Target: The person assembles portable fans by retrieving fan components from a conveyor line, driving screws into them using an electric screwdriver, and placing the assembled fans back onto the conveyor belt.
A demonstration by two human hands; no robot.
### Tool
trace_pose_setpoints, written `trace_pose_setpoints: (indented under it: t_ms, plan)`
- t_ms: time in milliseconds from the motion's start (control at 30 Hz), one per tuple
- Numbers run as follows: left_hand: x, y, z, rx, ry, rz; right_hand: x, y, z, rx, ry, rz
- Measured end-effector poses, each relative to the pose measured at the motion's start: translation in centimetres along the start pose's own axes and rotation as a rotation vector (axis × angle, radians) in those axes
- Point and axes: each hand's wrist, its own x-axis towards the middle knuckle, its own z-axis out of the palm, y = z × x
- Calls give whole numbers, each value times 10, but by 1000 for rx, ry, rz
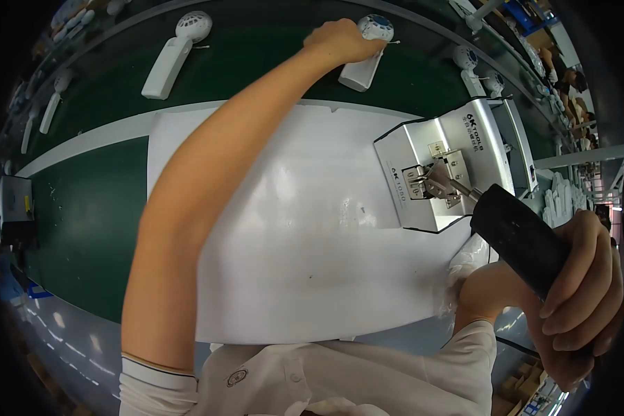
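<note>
My left hand (340, 41) reaches far forward over the green belt, its fingers closed round the neck of a white handheld fan (360, 75). The fan's round head, with a dark grille, shows just beyond my fingers. At the right, my right hand (581, 291) is wrapped round a black electric screwdriver (518, 232). Its metal shaft points left into the silver screw feeder (489, 149), which is marked 6K TOOLS. The bit's end is at the feeder's metal pick-up bracket (445, 177); whether a screw sits on it I cannot make out.
Another white fan (168, 66) lies on the green conveyor belt (256, 48) to the left, with more along both sides. A white work sheet (305, 229) covers the bench before me. A clear plastic bag (468, 260) lies by my right forearm.
</note>
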Motion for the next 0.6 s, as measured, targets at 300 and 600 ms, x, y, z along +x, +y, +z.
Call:
trace_pose_setpoints:
  t_ms: [300, 600]
  plan:
    - [-41, -12, -59, -663, -224, -100, 8, 2, 10, -100, 53, 119]
    - [-210, -34, -113, -1152, -562, -201, 7, 39, 0, -198, 95, 335]
